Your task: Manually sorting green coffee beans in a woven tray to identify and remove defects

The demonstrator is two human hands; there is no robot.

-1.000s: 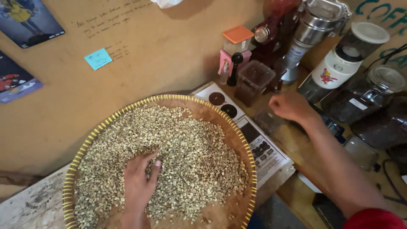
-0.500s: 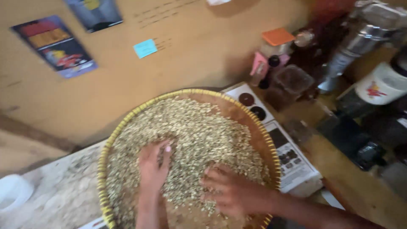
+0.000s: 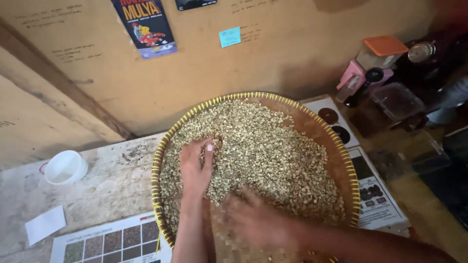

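A round woven tray with a yellow rim [image 3: 157, 160] holds a wide layer of pale green coffee beans [image 3: 268, 146]. My left hand [image 3: 195, 168] lies flat on the beans at the tray's left side, fingers spread and pointing away from me. My right hand [image 3: 253, 221] is blurred with motion at the tray's near edge, fingers apart, resting on the beans and the bare woven bottom. Neither hand visibly grips anything.
A small white cup [image 3: 65, 167] stands on the worn tabletop at left, near a white paper slip [image 3: 45, 224] and a printed chart of bean samples [image 3: 109, 242]. At right are another printed sheet [image 3: 375, 195], plastic containers [image 3: 397, 101] and an orange-lidded pink grinder [image 3: 373, 61]. A tan wall with posters rises behind.
My right hand came from the containers at right down into the tray beside the left hand. The view swung left, revealing the white cup and the chart.
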